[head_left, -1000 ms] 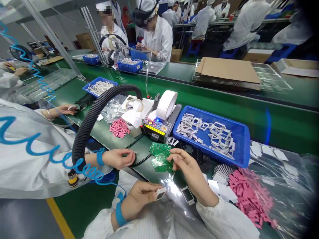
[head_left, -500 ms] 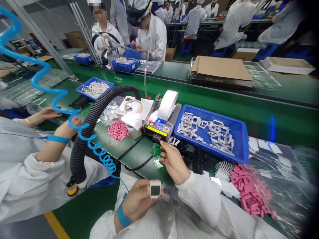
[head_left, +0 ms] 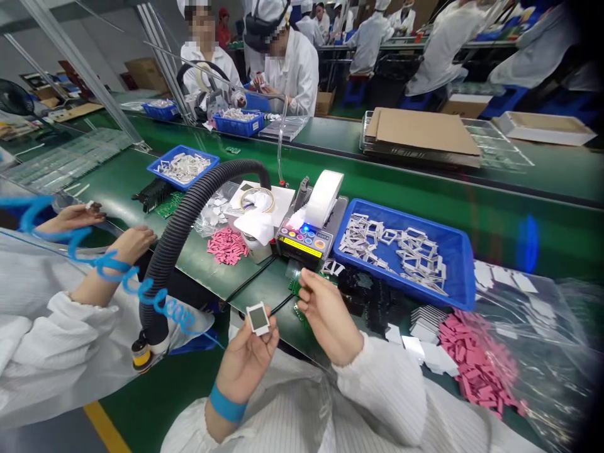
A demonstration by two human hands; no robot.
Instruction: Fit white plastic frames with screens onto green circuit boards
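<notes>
My left hand [head_left: 246,358] pinches a small white-framed square with a dark grey centre [head_left: 257,318] upright between thumb and fingers, above the green belt. My right hand [head_left: 328,318] sits a short way to its right, fingertips pressed together just over a few green circuit boards [head_left: 298,296], which it partly hides. I cannot tell whether those fingertips hold anything thin. A blue strap circles my left wrist. A thin black cable [head_left: 278,305] runs between my hands.
A blue tray [head_left: 401,217] of metal frames and a tape dispenser [head_left: 302,242] stand ahead. Pink pads [head_left: 227,245] lie beyond a black corrugated hose [head_left: 189,207]. More pink pads fill a clear bag [head_left: 476,365] at right. A co-worker's hands [head_left: 132,242] work at left.
My left hand has risen and moved slightly up-left, tilting the white-framed square. My right hand has shifted a little left. The co-worker's arm has moved left.
</notes>
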